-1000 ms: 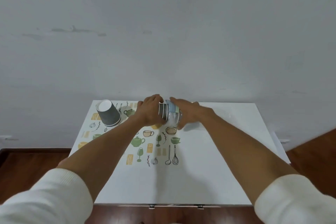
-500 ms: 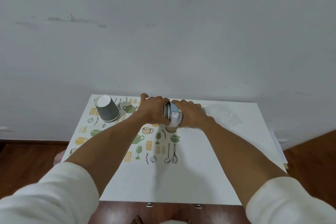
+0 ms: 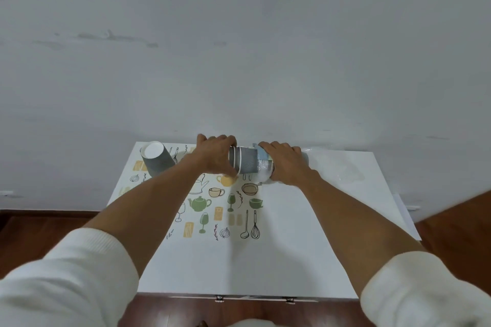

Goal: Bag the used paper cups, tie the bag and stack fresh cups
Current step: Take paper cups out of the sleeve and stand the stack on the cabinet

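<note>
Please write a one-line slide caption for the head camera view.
Both hands, left and right, hold a sideways stack of grey paper cups entering a clear plastic bag.

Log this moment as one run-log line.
left hand: grips nested grey paper cups, lying sideways | right hand: holds clear plastic bag over their end | upturned grey paper cup: stands apart, left
</note>
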